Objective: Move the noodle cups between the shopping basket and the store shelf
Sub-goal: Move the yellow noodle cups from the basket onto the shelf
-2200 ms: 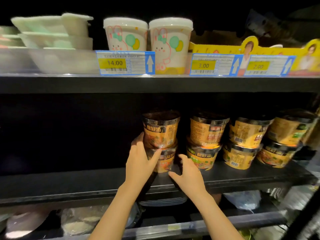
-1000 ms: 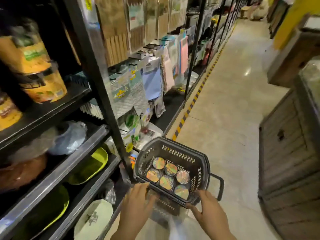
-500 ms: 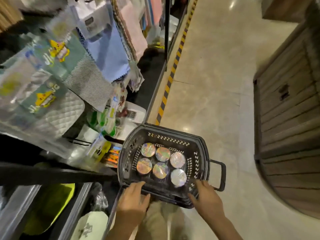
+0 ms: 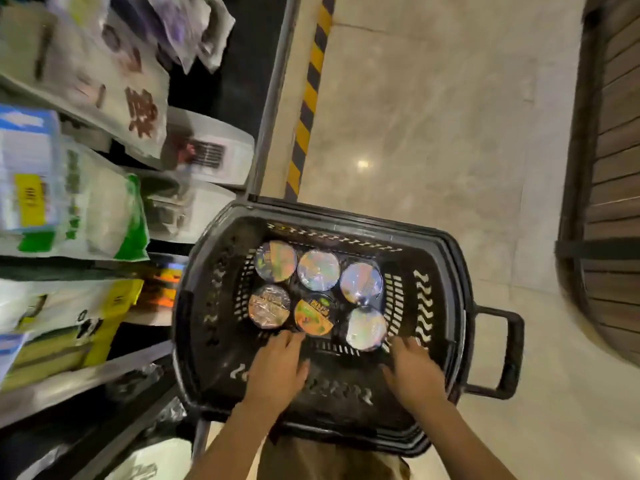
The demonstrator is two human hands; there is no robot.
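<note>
Inside basket [image 4: 446, 271] now, both hands, L [image 4: 277, 368] & R [image 4: 414, 368], fingers apart, nearer noodle cups [image 4: 313, 317]

Black plastic basket [image 4: 446, 258], shiny foil-looking cup lids [image 4: 318, 277], glossy floor [image 4: 433, 116], prob. stone.

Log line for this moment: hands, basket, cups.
left hand: open, inside black plastic shopping basket | right hand: open, inside basket | six foil-lidded noodle cups: upright in basket | none gripped

Shelf packages [image 4: 69, 202] are motion-blurred; their print cannot be read.
</note>
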